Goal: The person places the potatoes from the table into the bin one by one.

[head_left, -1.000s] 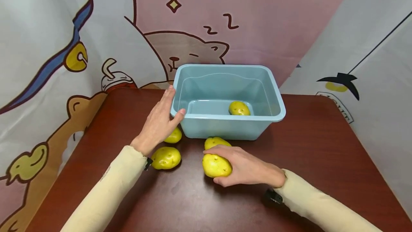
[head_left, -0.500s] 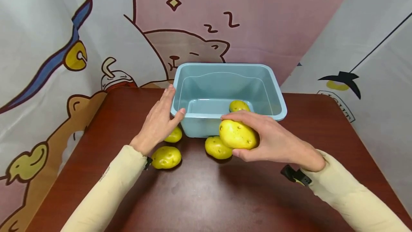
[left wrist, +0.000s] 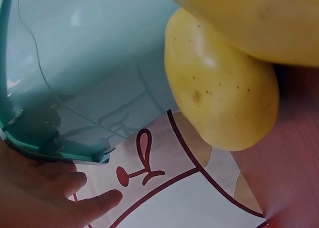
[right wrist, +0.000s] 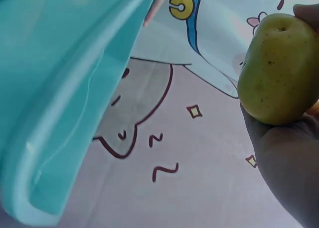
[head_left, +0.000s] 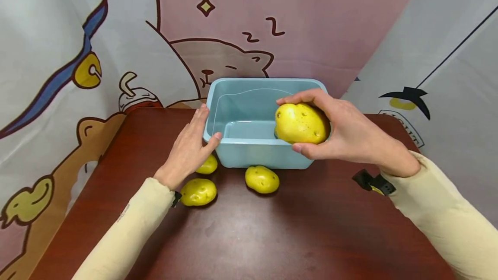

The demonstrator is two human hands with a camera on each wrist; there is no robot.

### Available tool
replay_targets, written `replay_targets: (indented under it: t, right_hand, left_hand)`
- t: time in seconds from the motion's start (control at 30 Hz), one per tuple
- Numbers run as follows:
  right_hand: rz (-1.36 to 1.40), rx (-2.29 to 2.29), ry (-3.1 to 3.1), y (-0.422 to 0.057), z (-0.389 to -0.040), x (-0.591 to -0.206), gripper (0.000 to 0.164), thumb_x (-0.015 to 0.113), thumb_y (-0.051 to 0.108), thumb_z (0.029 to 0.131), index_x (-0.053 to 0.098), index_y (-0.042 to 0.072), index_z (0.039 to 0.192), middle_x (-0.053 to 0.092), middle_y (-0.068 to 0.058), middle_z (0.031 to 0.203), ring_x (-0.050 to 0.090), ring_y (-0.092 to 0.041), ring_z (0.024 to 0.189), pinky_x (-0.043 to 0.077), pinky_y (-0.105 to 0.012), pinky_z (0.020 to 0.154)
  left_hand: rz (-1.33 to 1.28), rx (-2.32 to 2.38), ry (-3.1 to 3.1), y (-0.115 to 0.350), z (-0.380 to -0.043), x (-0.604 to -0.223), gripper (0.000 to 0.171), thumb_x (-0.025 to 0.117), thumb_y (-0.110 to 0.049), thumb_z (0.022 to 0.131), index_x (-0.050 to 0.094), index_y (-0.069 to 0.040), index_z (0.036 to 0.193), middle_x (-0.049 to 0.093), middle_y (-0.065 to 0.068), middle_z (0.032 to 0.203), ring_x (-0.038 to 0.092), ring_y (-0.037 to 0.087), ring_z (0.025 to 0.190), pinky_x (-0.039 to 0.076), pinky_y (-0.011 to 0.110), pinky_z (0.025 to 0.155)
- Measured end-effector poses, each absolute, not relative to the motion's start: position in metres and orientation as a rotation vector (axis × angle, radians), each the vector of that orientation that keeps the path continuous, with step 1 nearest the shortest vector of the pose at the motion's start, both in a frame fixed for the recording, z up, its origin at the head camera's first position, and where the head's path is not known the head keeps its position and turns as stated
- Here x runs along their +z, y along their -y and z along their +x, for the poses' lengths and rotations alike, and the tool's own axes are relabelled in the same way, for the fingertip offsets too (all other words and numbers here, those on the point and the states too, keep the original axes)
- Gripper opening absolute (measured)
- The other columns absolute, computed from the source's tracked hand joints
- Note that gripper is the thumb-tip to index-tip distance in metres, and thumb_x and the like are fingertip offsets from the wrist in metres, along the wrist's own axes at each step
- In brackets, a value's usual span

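Observation:
My right hand [head_left: 352, 135] grips a yellow potato [head_left: 301, 123] between thumb and fingers, raised above the right part of a light blue plastic bin [head_left: 264, 155]. In the right wrist view the same potato [right wrist: 279, 68] is seen beside the bin's wall [right wrist: 75, 83]. My left hand [head_left: 186, 148] lies at the bin's left front corner, its fingers straight along the side and the thumb at the front rim. Near that wrist sit two potatoes, one closer [head_left: 198, 192] and one partly hidden by the hand [head_left: 207, 164]. Another potato [head_left: 262, 179] lies before the bin.
The brown table [head_left: 249, 237] bears the bin and the loose potatoes. Behind it hangs a printed cartoon cloth [head_left: 311, 20]. The right-hand part of the bin's floor is covered from sight by the held potato and my hand.
My right hand has lifted the potato off the table, carrying it up, forward and rightward over the bin. The potato seen inside the bin earlier is now hidden. My left hand stays at the corner.

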State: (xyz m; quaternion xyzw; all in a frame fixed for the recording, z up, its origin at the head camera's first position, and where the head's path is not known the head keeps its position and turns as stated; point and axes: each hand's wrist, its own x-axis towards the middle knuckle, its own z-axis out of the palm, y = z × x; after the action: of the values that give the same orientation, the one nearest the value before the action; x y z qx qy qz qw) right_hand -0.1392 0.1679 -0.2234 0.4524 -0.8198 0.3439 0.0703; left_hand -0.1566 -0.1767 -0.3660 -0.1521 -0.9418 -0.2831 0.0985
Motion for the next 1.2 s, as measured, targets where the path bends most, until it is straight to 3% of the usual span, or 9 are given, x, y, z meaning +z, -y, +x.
replay_targets:
  t: [0.33,0.67,1.2]
  right_hand:
    - [1.347,0.940,2.513,-0.164,-0.166,-0.192,0.070,0.088,0.007,0.079,0.056,0.015,0.141,0.062,0.010,0.141,0.060,-0.008,0.106,0.048,-0.021,0.081]
    - [1.220,0.887,2.682,-0.158,-0.192,-0.173,0.063,0.085,0.021,0.085,0.057,0.026,0.141,0.065,0.010,0.123,0.056,-0.013,0.096,0.044,-0.028,0.079]
    - [1.261,0.838,2.736,-0.141,-0.229,-0.182,0.064,0.083,0.029,0.087,0.056,0.024,0.145,0.061,0.008,0.129,0.055,-0.016,0.104,0.044,-0.036,0.086]
  left_hand:
    - [-0.445,-0.815,2.789,0.179,-0.157,-0.366,0.083,0.045,-0.056,0.106,0.019,-0.004,0.165,0.010,0.004,0.173,0.014,0.027,0.159,0.022,0.061,0.122]
    - [-0.446,-0.794,2.791,0.180,-0.158,-0.366,0.081,0.044,-0.054,0.107,0.020,-0.003,0.165,0.010,0.004,0.173,0.015,0.027,0.159,0.022,0.062,0.121]
    - [-0.444,-0.797,2.802,0.178,-0.155,-0.364,0.082,0.044,-0.056,0.106,0.019,-0.004,0.165,0.011,0.004,0.173,0.014,0.026,0.159,0.020,0.060,0.122]
